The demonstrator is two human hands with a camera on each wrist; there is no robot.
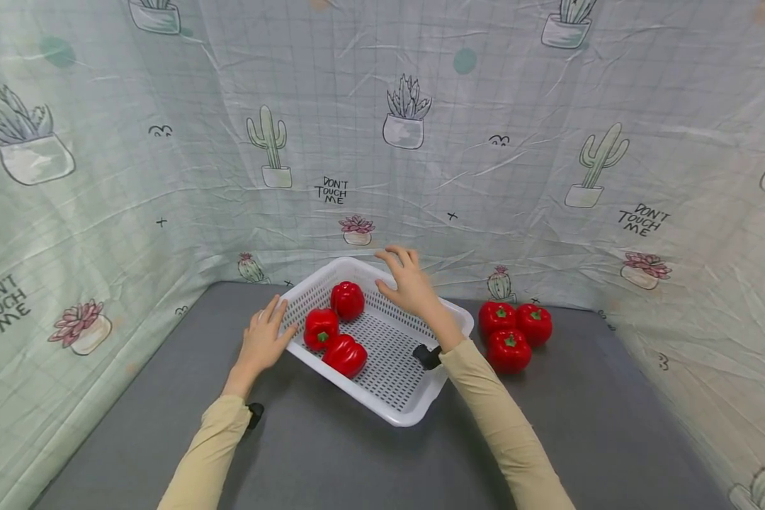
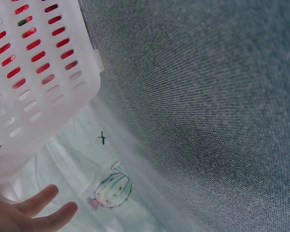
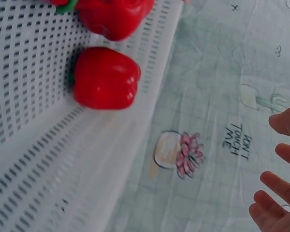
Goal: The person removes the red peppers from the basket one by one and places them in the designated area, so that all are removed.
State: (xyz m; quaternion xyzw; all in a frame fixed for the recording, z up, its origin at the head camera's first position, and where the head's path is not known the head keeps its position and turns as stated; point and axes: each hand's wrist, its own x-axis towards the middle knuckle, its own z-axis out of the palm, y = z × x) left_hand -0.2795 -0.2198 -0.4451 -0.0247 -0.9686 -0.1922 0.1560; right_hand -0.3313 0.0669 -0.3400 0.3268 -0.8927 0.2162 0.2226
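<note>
A white perforated plastic basket stands at an angle on the table with three red bell peppers in its left part: a rear one, a left one and a front one. My left hand is at the basket's left rim, fingers extended and thumb apart; its fingers show beside the basket wall in the left wrist view. Over the far rim hovers my right hand, fingers spread and holding nothing. In the right wrist view its fingers appear well apart from the bell pepper inside the basket.
Three more red bell peppers sit clustered on the grey table, just right of the basket. A pale cactus-print curtain hangs behind the table and along both sides, close to the basket's far corner.
</note>
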